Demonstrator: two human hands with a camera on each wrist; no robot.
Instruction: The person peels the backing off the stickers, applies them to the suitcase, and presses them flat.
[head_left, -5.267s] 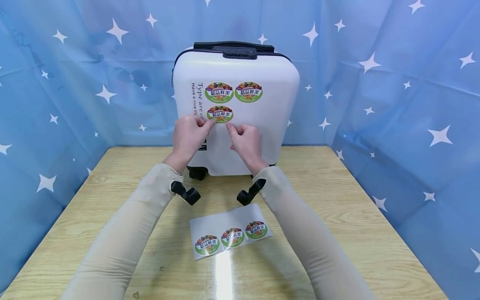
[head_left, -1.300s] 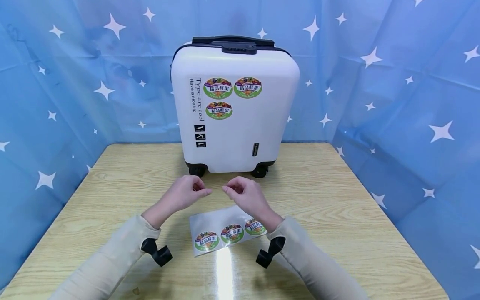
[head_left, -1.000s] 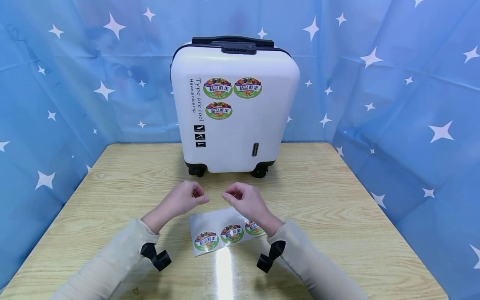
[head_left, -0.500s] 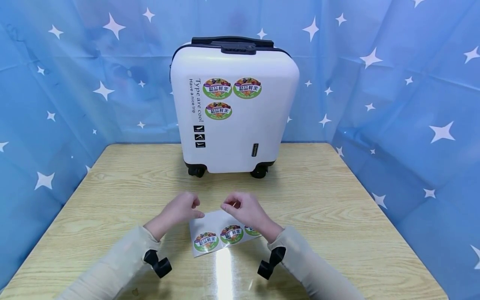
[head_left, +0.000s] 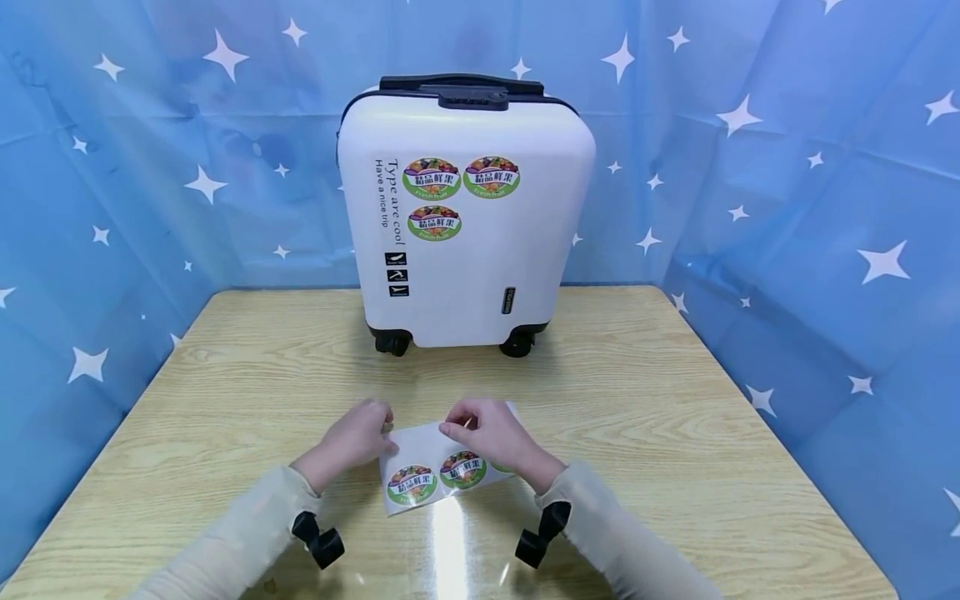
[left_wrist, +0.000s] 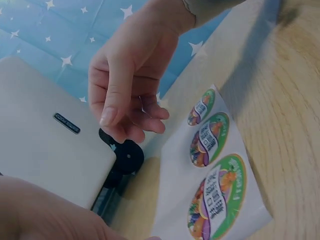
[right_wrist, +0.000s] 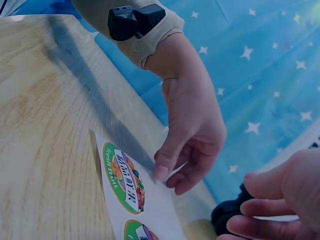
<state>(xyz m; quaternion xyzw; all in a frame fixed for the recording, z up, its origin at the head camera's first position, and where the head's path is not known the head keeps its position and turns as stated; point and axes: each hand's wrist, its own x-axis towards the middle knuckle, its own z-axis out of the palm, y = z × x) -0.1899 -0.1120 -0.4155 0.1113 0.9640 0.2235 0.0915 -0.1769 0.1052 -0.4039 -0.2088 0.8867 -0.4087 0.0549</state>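
Observation:
A white sheet of oval fruit stickers (head_left: pixel 422 437) lies on the table. My left hand (head_left: pixel 352 440) is at its far left corner, the thumb over the edge and the curled fingers just beyond it; it appears to pinch the sheet, though the fingertips are partly hidden. Above the sheet's far right part my right hand (head_left: pixel 491 432) hovers with loosely curled fingers, holding nothing in the left wrist view. It covers part of the rightmost sticker. Behind stands a white suitcase (head_left: pixel 480 267) bearing three such stickers, two above and one below left.
The wooden table (head_left: pixel 660 433) has blue star-patterned curtains (head_left: pixel 795 275) at its back and sides. The suitcase's black wheels (head_left: pixel 517 342) stand toward the table's back edge. A black wrist mount (head_left: pixel 318 540) is on the left sleeve, with another on the right.
Earlier both hands were at the lower sticker on the suitcase. They have since come down and toward me, the left reaching the sheet's corner and the right stopping above the sheet.

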